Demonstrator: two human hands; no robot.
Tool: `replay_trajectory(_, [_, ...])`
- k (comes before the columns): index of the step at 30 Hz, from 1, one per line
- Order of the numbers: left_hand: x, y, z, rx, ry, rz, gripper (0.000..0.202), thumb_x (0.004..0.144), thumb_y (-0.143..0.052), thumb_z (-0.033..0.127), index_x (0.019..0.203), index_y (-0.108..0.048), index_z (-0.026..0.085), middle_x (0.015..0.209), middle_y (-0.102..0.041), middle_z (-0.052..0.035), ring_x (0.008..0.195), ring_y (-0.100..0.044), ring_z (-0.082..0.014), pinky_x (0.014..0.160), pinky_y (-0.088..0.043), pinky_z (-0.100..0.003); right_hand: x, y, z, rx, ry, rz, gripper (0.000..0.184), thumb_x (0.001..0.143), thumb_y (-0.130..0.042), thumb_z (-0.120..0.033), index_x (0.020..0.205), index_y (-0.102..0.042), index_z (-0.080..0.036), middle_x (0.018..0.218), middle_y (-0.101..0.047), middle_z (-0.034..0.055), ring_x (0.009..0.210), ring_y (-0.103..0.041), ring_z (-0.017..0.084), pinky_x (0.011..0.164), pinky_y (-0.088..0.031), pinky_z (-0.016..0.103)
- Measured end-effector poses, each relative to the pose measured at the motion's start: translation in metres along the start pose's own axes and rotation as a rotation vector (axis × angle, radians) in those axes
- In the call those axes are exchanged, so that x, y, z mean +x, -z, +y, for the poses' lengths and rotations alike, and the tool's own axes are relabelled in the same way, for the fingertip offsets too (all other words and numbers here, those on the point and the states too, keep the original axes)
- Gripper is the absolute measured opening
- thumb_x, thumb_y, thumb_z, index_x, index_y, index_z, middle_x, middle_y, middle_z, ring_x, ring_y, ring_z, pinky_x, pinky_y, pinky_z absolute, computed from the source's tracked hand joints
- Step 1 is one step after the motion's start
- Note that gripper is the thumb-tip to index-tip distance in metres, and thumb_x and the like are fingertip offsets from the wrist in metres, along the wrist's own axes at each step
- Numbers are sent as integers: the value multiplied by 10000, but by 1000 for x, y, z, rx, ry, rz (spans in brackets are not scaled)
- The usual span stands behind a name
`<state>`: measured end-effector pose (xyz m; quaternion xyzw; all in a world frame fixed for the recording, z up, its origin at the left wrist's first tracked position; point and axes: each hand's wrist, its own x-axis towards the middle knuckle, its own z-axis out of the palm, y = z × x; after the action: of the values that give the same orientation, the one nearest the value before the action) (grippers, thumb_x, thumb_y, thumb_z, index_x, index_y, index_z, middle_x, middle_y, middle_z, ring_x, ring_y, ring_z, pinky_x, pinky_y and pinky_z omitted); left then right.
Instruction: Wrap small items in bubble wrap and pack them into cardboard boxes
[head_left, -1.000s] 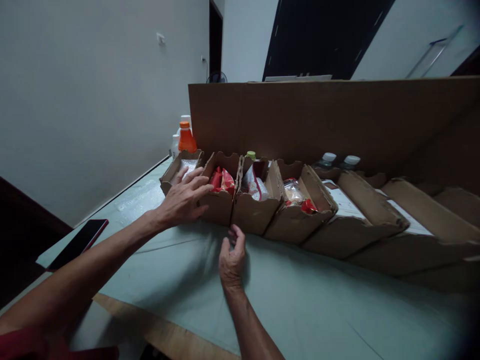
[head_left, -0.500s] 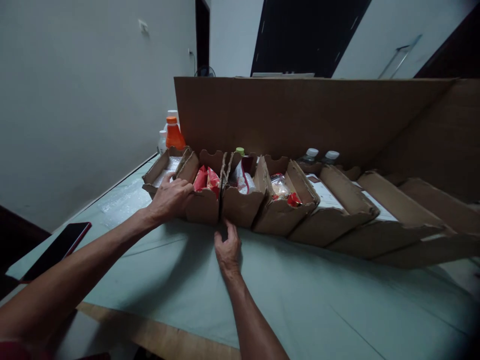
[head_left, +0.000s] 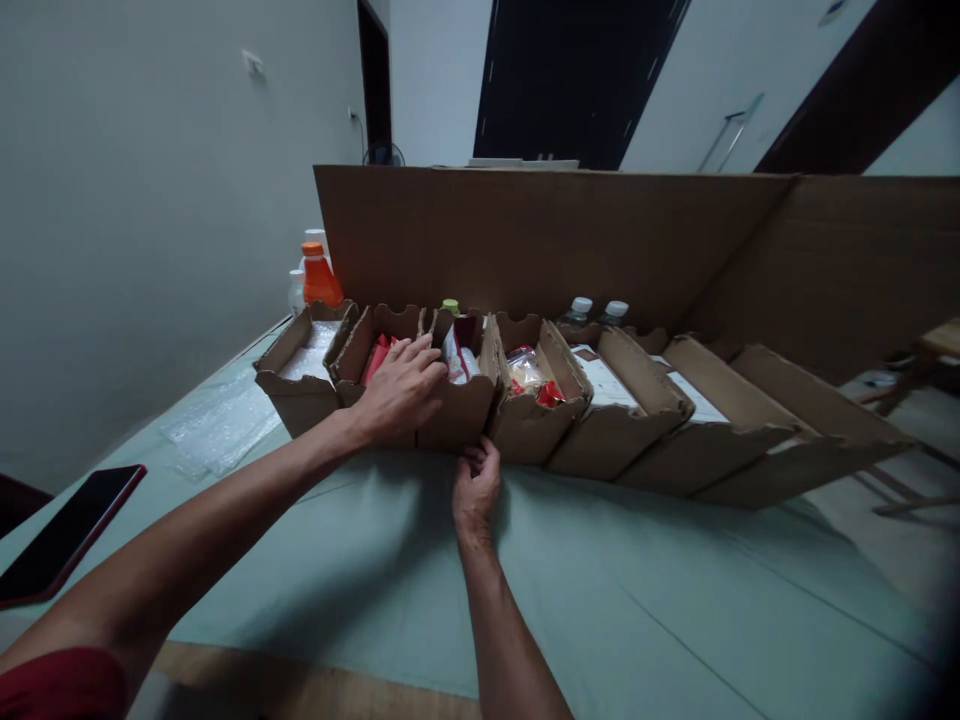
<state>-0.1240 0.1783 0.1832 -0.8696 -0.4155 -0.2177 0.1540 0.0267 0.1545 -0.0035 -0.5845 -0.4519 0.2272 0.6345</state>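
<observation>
Several open-topped cardboard bins stand side by side in a row. My left hand point(head_left: 405, 385) lies over the front of the second and third bins from the left, fingers stretched out and a little apart. Red packets point(head_left: 379, 355) in the second bin are partly hidden behind it. The third cardboard bin point(head_left: 457, 415) holds a white and red packet point(head_left: 459, 355). Down at that bin's lower right corner, my right hand point(head_left: 478, 490) has its fingers curled, fingertips against the cardboard where it meets the fourth bin point(head_left: 529, 430).
Bubble wrap point(head_left: 225, 425) and a phone point(head_left: 71, 530) lie on the green cloth point(head_left: 600, 590) at left. A tall cardboard panel point(head_left: 540, 240) rises behind the bins. An orange bottle point(head_left: 321, 275) stands at back left, and clear bottles point(head_left: 596, 312) stand behind the bins.
My left hand has moved right, from between the first two bins to the second and third. My right hand has shifted right along the bin bases, its fingers curling in. The view has turned right.
</observation>
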Motion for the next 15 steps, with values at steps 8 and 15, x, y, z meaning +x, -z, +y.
replay_trajectory(8, [0, 1, 2, -10, 25, -67, 148, 901, -551, 237, 827, -675, 207, 885, -733, -80, 1004, -611, -280, 1100, -353, -543, 1, 1, -6, 12, -51, -47, 475, 745, -478, -237, 1212, -540, -172, 891, -713, 48, 818, -669, 189, 789, -515, 313])
replay_trajectory(15, [0, 8, 12, 66, 52, -102, 159, 892, -544, 241, 799, -665, 197, 798, -707, -77, 914, -610, -260, 1020, -405, -481, 3, 28, -16, -26, -45, -183, 449, 726, -516, -227, 1160, -627, -194, 871, -743, 44, 799, -693, 202, 771, -545, 323])
